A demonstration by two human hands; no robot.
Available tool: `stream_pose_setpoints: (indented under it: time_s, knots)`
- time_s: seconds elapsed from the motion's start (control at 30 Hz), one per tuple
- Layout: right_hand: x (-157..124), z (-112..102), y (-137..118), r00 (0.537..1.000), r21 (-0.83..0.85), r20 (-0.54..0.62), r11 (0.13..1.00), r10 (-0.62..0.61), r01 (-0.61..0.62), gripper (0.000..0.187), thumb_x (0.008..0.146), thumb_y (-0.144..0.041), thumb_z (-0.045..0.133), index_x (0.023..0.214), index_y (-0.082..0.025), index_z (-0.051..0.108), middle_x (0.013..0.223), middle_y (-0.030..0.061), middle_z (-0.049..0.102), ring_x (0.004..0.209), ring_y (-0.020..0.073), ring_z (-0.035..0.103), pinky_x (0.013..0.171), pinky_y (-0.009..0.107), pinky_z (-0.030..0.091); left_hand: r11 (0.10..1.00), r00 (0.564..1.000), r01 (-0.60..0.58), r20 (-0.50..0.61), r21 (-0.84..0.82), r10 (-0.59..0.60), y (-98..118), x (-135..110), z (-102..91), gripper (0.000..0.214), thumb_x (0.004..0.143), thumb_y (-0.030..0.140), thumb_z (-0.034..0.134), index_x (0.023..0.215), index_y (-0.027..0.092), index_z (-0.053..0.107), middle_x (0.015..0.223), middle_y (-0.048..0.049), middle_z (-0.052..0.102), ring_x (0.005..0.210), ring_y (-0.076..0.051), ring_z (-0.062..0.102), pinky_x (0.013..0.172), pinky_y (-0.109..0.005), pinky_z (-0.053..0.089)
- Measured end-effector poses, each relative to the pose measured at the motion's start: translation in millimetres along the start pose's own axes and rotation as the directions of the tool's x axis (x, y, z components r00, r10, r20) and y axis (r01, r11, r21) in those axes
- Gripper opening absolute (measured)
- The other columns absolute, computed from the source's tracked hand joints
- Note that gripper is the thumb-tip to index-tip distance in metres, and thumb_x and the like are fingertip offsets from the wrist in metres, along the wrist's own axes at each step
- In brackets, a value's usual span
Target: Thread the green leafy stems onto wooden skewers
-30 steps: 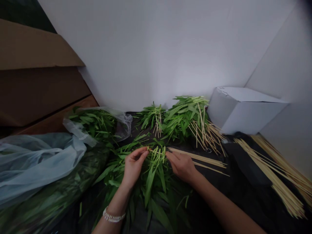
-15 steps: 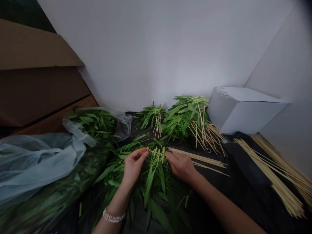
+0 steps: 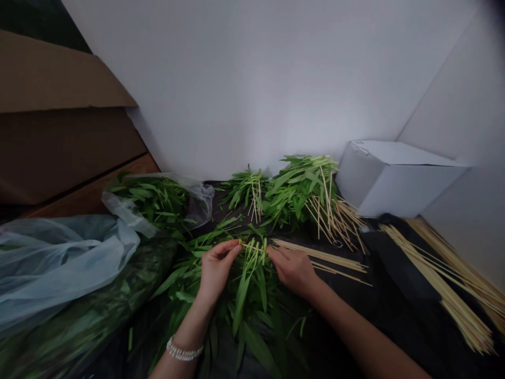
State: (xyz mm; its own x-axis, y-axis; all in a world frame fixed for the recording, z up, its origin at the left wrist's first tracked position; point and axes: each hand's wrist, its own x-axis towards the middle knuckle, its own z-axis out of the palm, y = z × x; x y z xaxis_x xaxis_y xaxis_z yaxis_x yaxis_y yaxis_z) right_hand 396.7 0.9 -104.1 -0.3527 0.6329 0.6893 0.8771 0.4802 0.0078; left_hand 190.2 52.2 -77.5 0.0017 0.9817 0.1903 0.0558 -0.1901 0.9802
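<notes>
Several leafy green stems (image 3: 254,252) hang side by side from a thin bamboo skewer held level between my hands, their leaves drooping toward me. With closed fingers, my right hand (image 3: 294,267) grips the skewer at the right of the row; its far end is hidden by the hand. At the left tip, my left hand (image 3: 219,263) pinches a small pale-green stem end (image 3: 240,240) between thumb and forefinger. Loose leafy greens (image 3: 179,276) spread beneath and left of my left hand. Beyond my right hand lie loose bamboo skewers (image 3: 331,255).
Skewered greens are piled at the back (image 3: 300,184), beside a smaller skewered bunch (image 3: 252,184). Plastic bags of greens (image 3: 71,252) fill the left, below a cardboard box (image 3: 59,142). A white box (image 3: 402,176) and skewer bundles (image 3: 437,284) stand at right.
</notes>
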Motion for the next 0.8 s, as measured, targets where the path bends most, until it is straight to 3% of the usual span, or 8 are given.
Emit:
stream_pose_setpoints:
  time_s: [0.3, 0.47, 0.6, 0.8]
  knots:
    - [0.7, 0.2, -3.6, 1.0, 0.001, -0.009, 1.0, 0.006, -0.006, 0.03, 0.09, -0.013, 0.042, 0.111, -0.014, 0.063, 0.069, 0.0014, 0.062, 0.054, 0.0132, 0.055, 0.054, 0.028, 0.035, 0.991, 0.996, -0.085, -0.018, 0.106, 0.088, -6.3, -0.2, 0.8, 0.019, 0.068, 0.031, 0.075, 0.081, 0.017, 0.075, 0.084, -0.0061, 0.076, 0.078, -0.021, 0.07, 0.081, -0.034, 0.055]
    - [0.8, 0.6, -3.8, 1.0, 0.018, -0.011, 1.0, 0.017, -0.017, 0.029, 0.09, -0.013, 0.041, 0.11, -0.014, 0.063, 0.071, 0.0018, 0.062, 0.055, 0.0136, 0.055, 0.054, 0.028, 0.036, 0.99, 0.994, -0.109, 0.004, 0.088, 0.109, -5.1, 0.2, 0.4, 0.029, 0.07, 0.031, 0.074, 0.095, 0.017, 0.073, 0.086, -0.0056, 0.076, 0.08, -0.02, 0.07, 0.083, -0.034, 0.054]
    - [0.9, 1.1, -4.1, 1.0, 0.029, -0.028, 0.999, 0.013, -0.012, 0.03, 0.091, -0.013, 0.041, 0.111, -0.013, 0.062, 0.072, 0.0023, 0.063, 0.055, 0.0138, 0.055, 0.054, 0.028, 0.036, 0.989, 0.995, -0.097, -0.014, 0.114, 0.1, -6.1, 1.7, -2.3, 0.021, 0.068, 0.033, 0.075, 0.083, 0.018, 0.075, 0.085, -0.0059, 0.076, 0.079, -0.02, 0.07, 0.079, -0.032, 0.054]
    - [0.9, 0.9, -5.0, 0.999, 0.05, -0.034, 0.999, -0.001, 0.003, 0.029, 0.091, -0.013, 0.042, 0.112, -0.013, 0.062, 0.071, 0.0017, 0.062, 0.056, 0.0139, 0.055, 0.053, 0.028, 0.037, 0.992, 0.996, -0.06, 0.073, 0.11, 0.052, -5.0, 1.7, -2.0, 0.016, 0.067, 0.033, 0.076, 0.074, 0.018, 0.075, 0.079, -0.0046, 0.076, 0.075, -0.02, 0.069, 0.077, -0.031, 0.055]
